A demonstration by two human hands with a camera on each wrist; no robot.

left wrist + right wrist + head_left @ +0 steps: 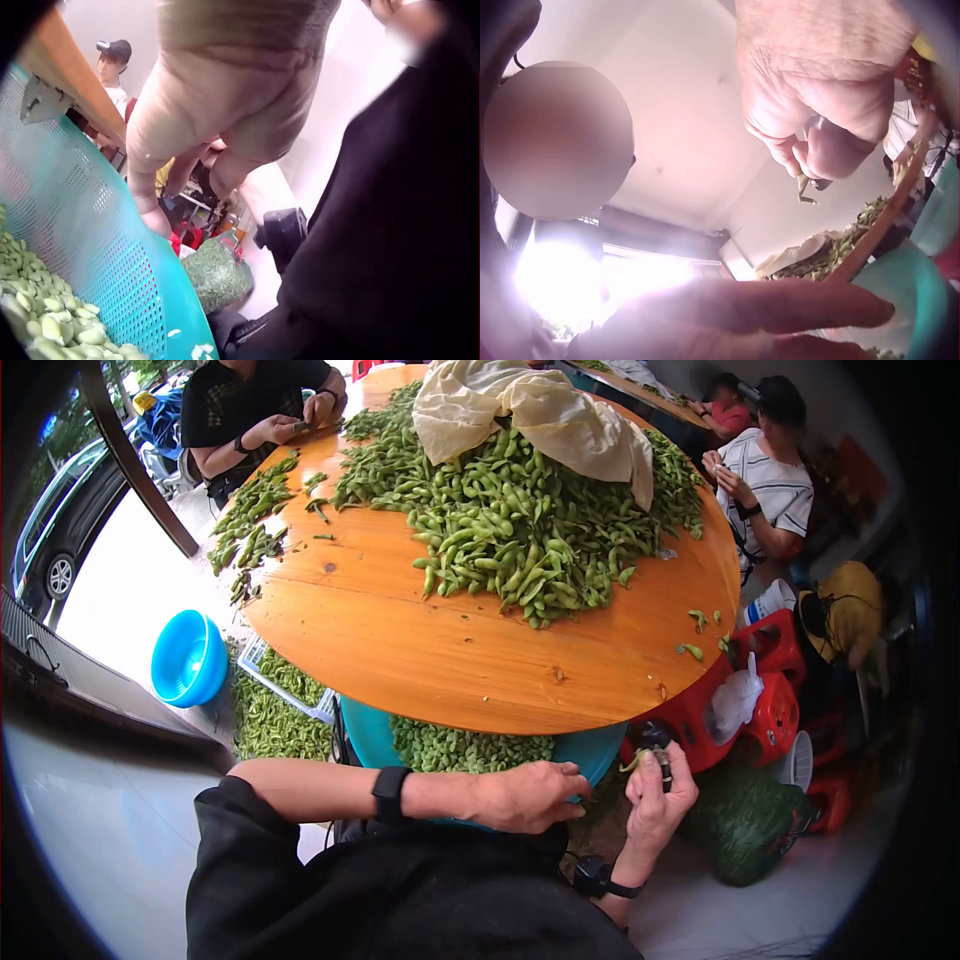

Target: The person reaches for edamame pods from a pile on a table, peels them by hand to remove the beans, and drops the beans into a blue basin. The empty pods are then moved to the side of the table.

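Note:
My left hand (530, 797) hovers at the near edge of a teal perforated basin (597, 752) of shelled green beans (470, 748). In the left wrist view, the left hand (217, 105) has loosely bent fingers beside the basin wall (112, 217), with nothing visible in them. To the right, my right hand (655, 810) pinches a green pod (630, 762), with a small dark object at its fingers. The right wrist view shows the pod (804, 189) poking from under the right hand (821, 82). A large heap of pods (500, 530) covers the table's far part.
The round wooden table (400, 630) has a cream cloth (540, 420) over the heap. At left are a blue basin (190, 660) and a crate (310, 695) by floor pods. Red stools (775, 715) and a full green bag (745, 825) stand right. Several people sit or stand around.

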